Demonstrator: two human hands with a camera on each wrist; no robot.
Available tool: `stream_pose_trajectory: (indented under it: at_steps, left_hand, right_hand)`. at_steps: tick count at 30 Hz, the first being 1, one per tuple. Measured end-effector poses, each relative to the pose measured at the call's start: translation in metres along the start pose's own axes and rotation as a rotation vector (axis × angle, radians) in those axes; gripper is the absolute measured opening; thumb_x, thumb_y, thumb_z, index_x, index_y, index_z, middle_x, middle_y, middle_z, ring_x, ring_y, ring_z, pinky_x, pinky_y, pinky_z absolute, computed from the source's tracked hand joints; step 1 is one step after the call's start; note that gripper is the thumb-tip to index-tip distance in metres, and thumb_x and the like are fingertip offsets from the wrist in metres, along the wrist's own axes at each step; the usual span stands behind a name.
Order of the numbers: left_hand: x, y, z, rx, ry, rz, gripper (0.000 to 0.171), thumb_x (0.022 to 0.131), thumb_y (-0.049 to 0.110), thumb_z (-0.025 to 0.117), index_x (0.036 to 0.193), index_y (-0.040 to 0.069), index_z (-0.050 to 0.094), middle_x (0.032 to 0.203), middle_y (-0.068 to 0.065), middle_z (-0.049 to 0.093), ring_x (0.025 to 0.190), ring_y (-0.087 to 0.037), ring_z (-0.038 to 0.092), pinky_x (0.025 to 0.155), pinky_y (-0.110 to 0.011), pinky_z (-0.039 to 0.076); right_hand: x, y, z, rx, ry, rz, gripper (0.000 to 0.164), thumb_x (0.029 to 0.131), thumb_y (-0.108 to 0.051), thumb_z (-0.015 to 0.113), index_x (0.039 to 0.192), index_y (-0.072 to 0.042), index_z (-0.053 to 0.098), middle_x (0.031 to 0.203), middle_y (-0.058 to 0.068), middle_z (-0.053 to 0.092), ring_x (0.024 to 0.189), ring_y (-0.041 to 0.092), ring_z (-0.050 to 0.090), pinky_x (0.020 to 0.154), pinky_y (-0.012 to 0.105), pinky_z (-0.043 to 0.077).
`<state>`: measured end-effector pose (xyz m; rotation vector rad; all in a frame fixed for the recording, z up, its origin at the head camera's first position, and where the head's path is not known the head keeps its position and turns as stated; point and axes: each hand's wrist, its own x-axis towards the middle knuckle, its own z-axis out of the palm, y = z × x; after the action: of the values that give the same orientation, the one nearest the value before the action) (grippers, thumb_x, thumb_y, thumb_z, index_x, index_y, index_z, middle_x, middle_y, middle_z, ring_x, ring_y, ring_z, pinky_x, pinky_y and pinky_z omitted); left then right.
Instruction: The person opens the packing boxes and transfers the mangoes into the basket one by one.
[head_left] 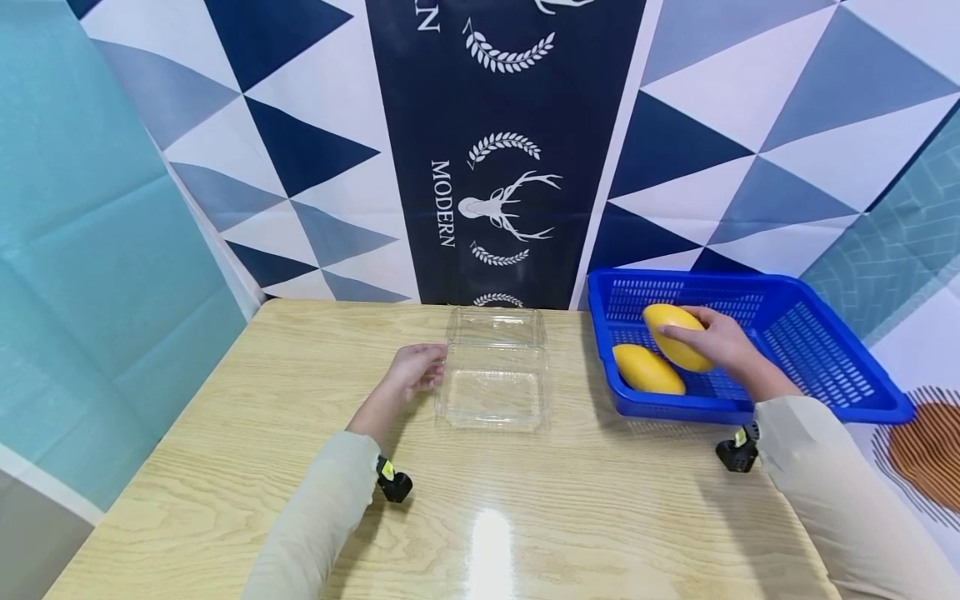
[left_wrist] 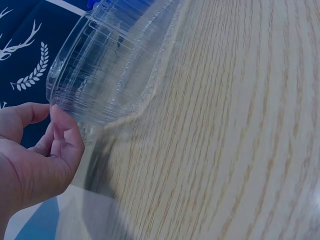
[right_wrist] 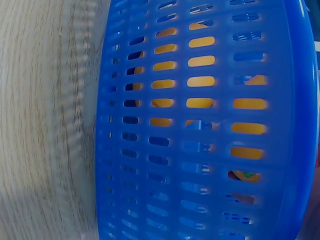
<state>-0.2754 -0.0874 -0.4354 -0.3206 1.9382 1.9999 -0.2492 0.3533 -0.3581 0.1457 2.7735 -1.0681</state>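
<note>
Near the middle of the table, a lidded clear plastic clamshell box point(head_left: 491, 392) stands open, its lid folded back toward the wall. My left hand point(head_left: 415, 368) pinches the box's left rim between thumb and fingers, close up in the left wrist view point(left_wrist: 42, 160). Over the blue basket point(head_left: 675, 408), my right hand point(head_left: 722, 340) grips a yellow mango point(head_left: 678, 337) with the thumb across its near side. A second mango point(head_left: 647, 370) lies in the basket's left part. The right wrist view is mostly slotted basket wall point(right_wrist: 225, 75), with yellow showing through the slots; it largely hides that hand.
The basket stands at the table's back right, its right end reaching past the table edge. A patterned cloth point(head_left: 510, 108) hangs right behind the wooden table point(head_left: 562, 508). Each wrist carries a small black camera point(head_left: 393, 482).
</note>
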Motion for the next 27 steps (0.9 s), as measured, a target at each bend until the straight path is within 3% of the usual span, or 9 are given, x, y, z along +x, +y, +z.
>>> stream_pose_trajectory:
  at_steps: [14, 21, 27]
  left_hand:
    - [-0.002, 0.001, 0.0, -0.01, 0.001, 0.0, 0.039, 0.091, 0.014, 0.056, 0.127, -0.001, 0.053, 0.104, -0.009, 0.054, 0.065, -0.008, 0.053, 0.054, -0.014, 0.048]
    - [-0.001, 0.001, 0.0, -0.004, -0.007, -0.003, 0.04, 0.091, 0.014, 0.055, 0.128, -0.001, 0.052, 0.115, -0.015, 0.053, 0.065, -0.007, 0.053, 0.053, -0.013, 0.048]
    - [-0.002, 0.001, 0.0, -0.002, -0.005, 0.003, 0.04, 0.091, 0.014, 0.056, 0.128, -0.002, 0.052, 0.114, -0.015, 0.053, 0.063, -0.007, 0.054, 0.053, -0.013, 0.048]
  right_hand:
    - [-0.001, 0.006, -0.003, 0.004, -0.009, 0.031, 0.096, 0.085, -0.065, 0.048, 0.146, 0.003, 0.019, 0.132, 0.03, 0.039, 0.103, 0.034, 0.048, 0.073, 0.031, 0.048]
    - [-0.001, 0.01, -0.003, 0.0, -0.002, 0.036, 0.095, 0.086, -0.064, 0.047, 0.146, 0.005, 0.019, 0.131, 0.03, 0.038, 0.101, 0.034, 0.048, 0.069, 0.026, 0.047]
    - [0.0, 0.013, -0.003, 0.004, 0.006, 0.042, 0.095, 0.086, -0.064, 0.047, 0.145, 0.005, 0.02, 0.129, 0.03, 0.039, 0.099, 0.033, 0.048, 0.068, 0.024, 0.046]
